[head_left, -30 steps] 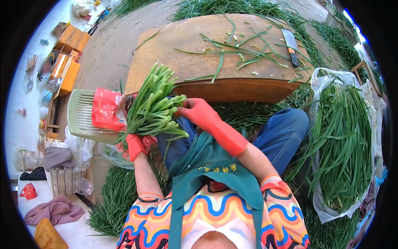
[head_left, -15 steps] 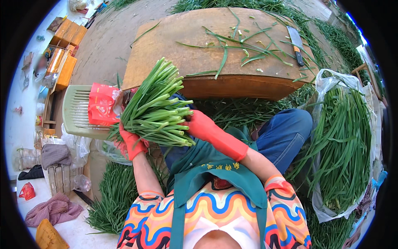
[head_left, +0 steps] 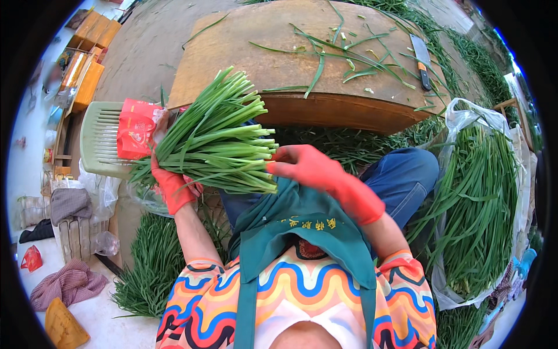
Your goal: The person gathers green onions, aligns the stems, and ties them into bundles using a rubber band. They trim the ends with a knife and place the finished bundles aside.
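Note:
My left hand [head_left: 172,181], in a red glove, is closed around a thick bunch of green chives [head_left: 215,136]. The cut pale ends fan out to the right and the leaves trail left. My right hand [head_left: 311,167], gloved in red too, is at the lower stem ends of the bunch. Its thumb and forefinger are bent and apart, the thumb tip by the stems; the other fingers are partly hidden. Beyond the bunch is a wooden board-topped stand [head_left: 232,46] strewn with loose leaves and trimmings. A cleaver [head_left: 419,58] with a dark handle lies on its right side.
At the left is a pale green plastic crate [head_left: 96,136] with a red packet [head_left: 135,129] on it. A clear bag of chives [head_left: 476,203] stands at the right. More chives [head_left: 152,262] are heaped on the floor beside my left arm. My bent knee [head_left: 410,174] is near the bag.
My left hand has shifted slightly left and up with the bunch. My right hand has moved right, its fingers drawing back to the stem ends.

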